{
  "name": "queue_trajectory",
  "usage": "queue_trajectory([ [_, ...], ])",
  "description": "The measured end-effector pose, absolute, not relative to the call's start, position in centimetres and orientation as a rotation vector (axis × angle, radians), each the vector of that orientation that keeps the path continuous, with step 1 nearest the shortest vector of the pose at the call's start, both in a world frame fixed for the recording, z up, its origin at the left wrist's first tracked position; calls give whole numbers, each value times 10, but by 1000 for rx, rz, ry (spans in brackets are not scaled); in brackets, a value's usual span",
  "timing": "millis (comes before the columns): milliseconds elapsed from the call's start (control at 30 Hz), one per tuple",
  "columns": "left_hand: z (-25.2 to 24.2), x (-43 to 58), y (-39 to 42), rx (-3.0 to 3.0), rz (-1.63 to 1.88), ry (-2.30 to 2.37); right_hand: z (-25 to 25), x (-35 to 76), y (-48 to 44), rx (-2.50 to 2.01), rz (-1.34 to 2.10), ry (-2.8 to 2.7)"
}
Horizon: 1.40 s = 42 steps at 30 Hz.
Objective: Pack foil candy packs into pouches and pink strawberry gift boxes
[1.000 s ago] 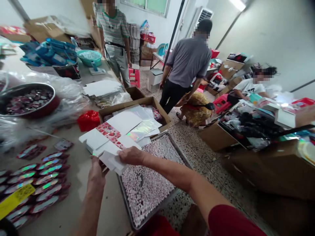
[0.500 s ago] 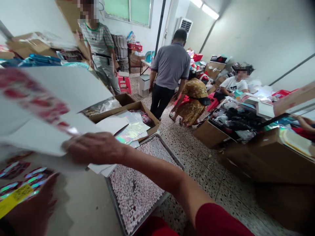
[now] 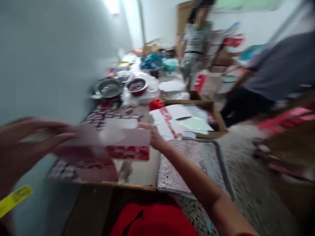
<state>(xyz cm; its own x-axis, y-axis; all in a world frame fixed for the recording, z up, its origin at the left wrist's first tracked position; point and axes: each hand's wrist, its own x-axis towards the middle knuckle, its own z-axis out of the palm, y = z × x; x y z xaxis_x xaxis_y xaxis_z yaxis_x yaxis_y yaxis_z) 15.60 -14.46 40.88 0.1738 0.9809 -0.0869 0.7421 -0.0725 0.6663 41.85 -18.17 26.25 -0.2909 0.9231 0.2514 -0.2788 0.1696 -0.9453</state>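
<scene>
My left hand reaches in from the left edge, its thumb and fingers closed on a blurred, partly see-through sheet. Across the table, my right hand grips the right edge of a white sheet with a red printed strip. Motion blur hides whether the two hands share one sheet. Below and behind the sheets, rows of small dark red pieces lie on the table. Right of it, a metal tray holds many small pale pink pieces, partly covered by my right forearm.
A cardboard box behind the tray bears white sheets, one red-printed. Metal bowls and a red bowl stand at the back left by the wall. One person stands behind; another is at the right.
My view has swung left. My right hand has left the sheet it held over the box side, and a red-printed sheet lies on the stack. Both hands are now raised at sheets above the table.
</scene>
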Motion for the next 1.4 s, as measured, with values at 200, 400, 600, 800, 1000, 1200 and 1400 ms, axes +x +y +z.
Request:
queue_trajectory([
  [200,352,44,-166,2378,585,1582,204,344,-191,-737,1722,-921],
  [400,252,-51,-165,2388,629,1451,155,255,-195,-963,1721,-817],
  [600,213,-120,-196,2502,715,1327,128,179,-207,-1184,1632,-486],
  [800,188,-157,-187,2492,611,1258,129,148,-244,-1249,1615,-522],
  [1000,180,-159,-155,2440,318,1029,134,172,-253,-1354,1640,-821],
  [1200,207,-78,-199,2571,138,513,136,239,-220,-1288,1882,-1178],
  [1400,129,25,-236,2063,112,669,106,252,-166,-1360,1758,-1340],
])
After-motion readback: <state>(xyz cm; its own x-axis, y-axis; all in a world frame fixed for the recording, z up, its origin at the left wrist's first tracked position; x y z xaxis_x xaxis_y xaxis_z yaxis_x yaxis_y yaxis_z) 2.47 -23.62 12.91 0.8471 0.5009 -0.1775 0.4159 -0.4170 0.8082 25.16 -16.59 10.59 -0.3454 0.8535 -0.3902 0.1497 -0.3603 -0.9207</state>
